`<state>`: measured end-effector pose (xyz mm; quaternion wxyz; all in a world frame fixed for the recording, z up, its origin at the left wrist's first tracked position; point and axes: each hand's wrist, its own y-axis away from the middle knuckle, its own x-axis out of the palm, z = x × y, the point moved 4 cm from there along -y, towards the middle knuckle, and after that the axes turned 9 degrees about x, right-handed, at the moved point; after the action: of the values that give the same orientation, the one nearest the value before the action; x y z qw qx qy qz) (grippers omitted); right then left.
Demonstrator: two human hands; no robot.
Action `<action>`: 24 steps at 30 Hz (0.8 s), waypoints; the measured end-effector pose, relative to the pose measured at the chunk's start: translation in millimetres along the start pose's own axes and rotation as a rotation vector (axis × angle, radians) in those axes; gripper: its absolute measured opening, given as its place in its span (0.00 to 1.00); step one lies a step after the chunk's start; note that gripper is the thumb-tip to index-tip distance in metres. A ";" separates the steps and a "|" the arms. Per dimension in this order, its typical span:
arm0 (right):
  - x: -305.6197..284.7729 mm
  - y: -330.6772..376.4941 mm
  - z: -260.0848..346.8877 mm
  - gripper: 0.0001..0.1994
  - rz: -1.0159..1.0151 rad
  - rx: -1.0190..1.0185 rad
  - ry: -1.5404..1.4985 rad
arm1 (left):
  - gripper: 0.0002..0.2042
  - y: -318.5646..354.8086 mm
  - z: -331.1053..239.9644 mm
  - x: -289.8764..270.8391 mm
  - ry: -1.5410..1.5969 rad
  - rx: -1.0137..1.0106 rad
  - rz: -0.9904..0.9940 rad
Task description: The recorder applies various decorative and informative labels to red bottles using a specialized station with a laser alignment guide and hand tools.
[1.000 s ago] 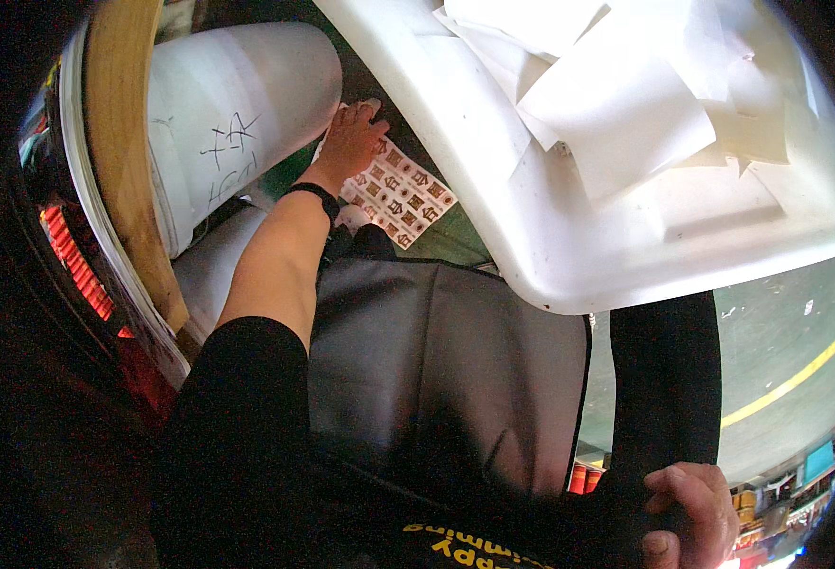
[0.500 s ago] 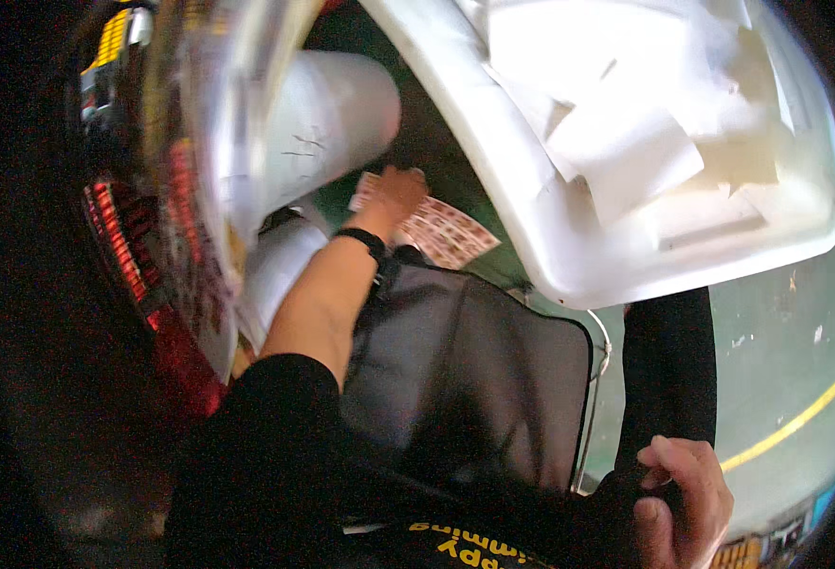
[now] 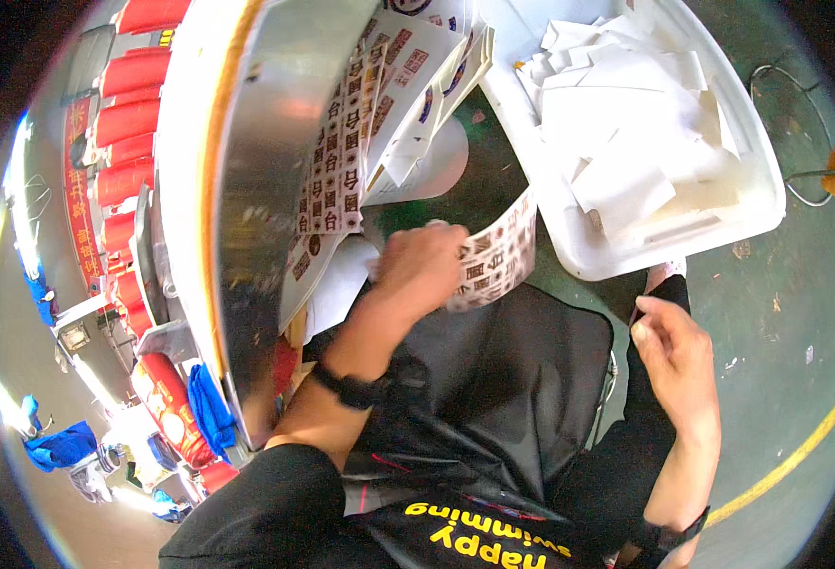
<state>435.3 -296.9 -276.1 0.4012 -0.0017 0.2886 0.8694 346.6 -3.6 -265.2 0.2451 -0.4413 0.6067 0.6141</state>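
Your left hand (image 3: 424,268) is closed in a pinch on one end of a sticker sheet (image 3: 496,256), a pale strip printed with rows of small dark red and black squares. It curves upward in the air above your black apron (image 3: 493,379), its far end just beside the white plastic bin (image 3: 583,248) of paper scraps. Your right hand (image 3: 675,358) hovers over your lap, fingers loosely curled and holding nothing
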 end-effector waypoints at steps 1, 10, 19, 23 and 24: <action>-0.9 -0.5 -3.5 0.13 -0.006 0.012 -0.021 | 0.10 21.8 3.2 -16.9 0.104 -0.025 -0.097; 15.2 -9.5 -0.4 0.14 0.009 0.017 0.121 | 0.20 104.2 178.4 1.1 0.885 -0.262 -0.702; 21.1 -10.4 -24.2 0.15 -0.017 0.057 0.230 | 0.25 63.6 152.4 41.9 0.567 -0.273 -0.533; 24.7 -6.1 -8.5 0.16 0.002 0.108 0.323 | 0.26 46.5 129.5 41.1 0.418 -0.182 -0.691; 26.9 -7.7 -5.0 0.16 0.009 0.108 0.319 | 0.27 44.8 126.3 42.0 0.385 -0.151 -0.743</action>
<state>421.3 -276.7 -290.4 0.3461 -0.1168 0.3947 0.8431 257.6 101.6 -292.6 0.2988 -0.7533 0.3947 0.4330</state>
